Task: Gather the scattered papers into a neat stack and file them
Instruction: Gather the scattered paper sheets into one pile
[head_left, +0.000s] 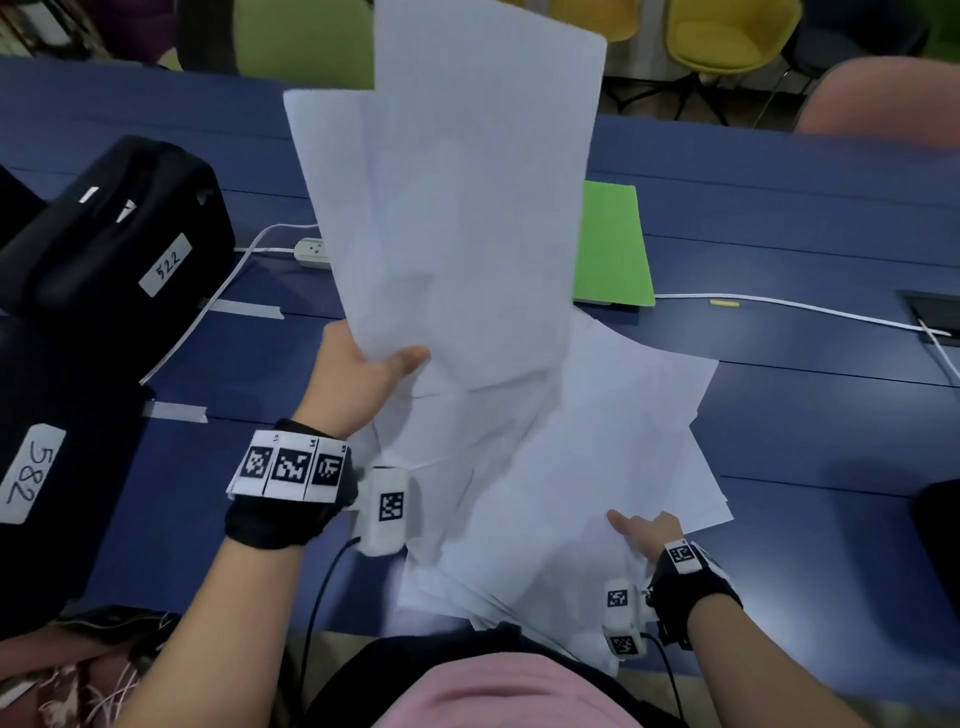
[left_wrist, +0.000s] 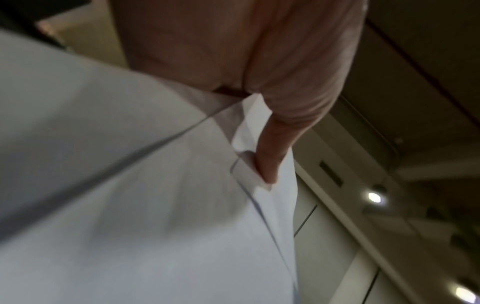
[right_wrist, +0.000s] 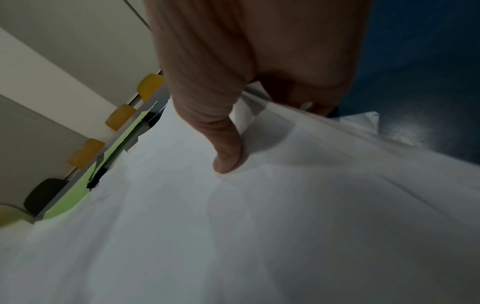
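Note:
My left hand (head_left: 371, 364) holds up a few white sheets (head_left: 457, 208) by their lower edge, thumb in front and fingers behind; in the left wrist view the thumb (left_wrist: 272, 152) pinches the held sheets (left_wrist: 155, 205). Below them a loose pile of white papers (head_left: 582, 467) lies fanned on the blue table (head_left: 805, 415). My right hand (head_left: 644, 527) pinches the pile's right side, thumb (right_wrist: 228, 152) on the top sheet (right_wrist: 259, 226), fingers under the edge. A green folder (head_left: 613, 244) lies beyond the pile, partly hidden by the raised sheets.
Two black bags with number labels (head_left: 124, 228) (head_left: 47, 467) sit at the left. A white power strip (head_left: 311, 253) and its cable (head_left: 805, 309) cross the table. A small yellow piece (head_left: 724, 302) lies by the cable. Green and yellow chairs (head_left: 727, 36) stand behind the table.

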